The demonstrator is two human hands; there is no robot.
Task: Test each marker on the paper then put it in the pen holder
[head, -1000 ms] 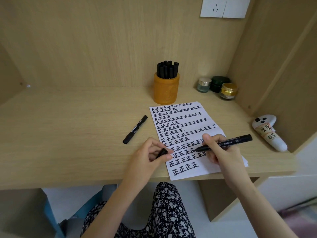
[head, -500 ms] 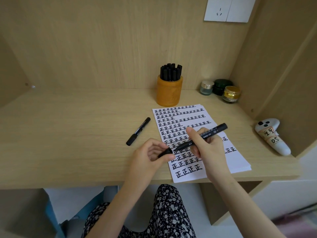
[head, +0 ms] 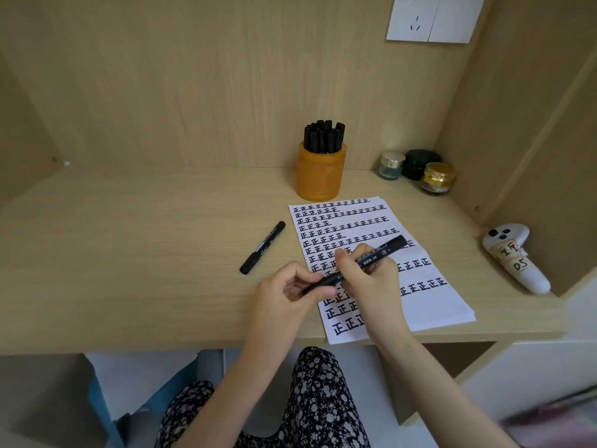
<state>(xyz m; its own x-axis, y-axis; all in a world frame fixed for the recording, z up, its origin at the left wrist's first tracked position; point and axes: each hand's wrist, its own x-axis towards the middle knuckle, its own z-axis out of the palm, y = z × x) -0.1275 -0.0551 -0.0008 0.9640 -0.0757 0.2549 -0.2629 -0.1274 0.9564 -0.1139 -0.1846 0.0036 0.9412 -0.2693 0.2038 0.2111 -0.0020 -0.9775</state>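
While the right hand [head: 371,286] grips a marker [head: 374,256] over the paper [head: 433,305] and the left hand [head: 281,297] pinches its cap end, rows of 正 cover the sheet, the pen holder [head: 318,177] at twelve o'clock is packed, one loose marker [head: 262,248] at ten o'clock looks untested, and a controller [head: 513,258] at three o'clock seems labelled "DS".

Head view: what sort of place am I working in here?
Probably a home or dorm study nook: a wooden desk boxed in by matching panels, a wall socket above, an orange pen holder full of markers, and small cosmetic jars in the corner.
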